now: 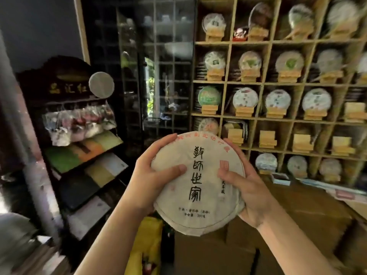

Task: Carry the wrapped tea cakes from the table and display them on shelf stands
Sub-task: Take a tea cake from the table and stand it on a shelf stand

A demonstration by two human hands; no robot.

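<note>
A round tea cake point(200, 187) wrapped in white paper with black characters is held up in the middle of the view, face toward me. My left hand point(153, 173) grips its left edge with the thumb across the front. My right hand point(244, 187) grips its right edge the same way. Beyond it, a wooden grid shelf point(228, 80) fills the right side. Most cells show a wrapped cake on a light wooden stand. Several stands in the fourth row, such as an empty stand point(267, 138), carry nothing.
A dark tiered rack point(79, 151) with packets and boxes stands at the left, a round cake point(101, 84) on top. A dark glass cabinet point(151, 66) sits between rack and shelf. Cardboard boxes point(297, 225) and a yellow bag point(147, 245) lie below my hands.
</note>
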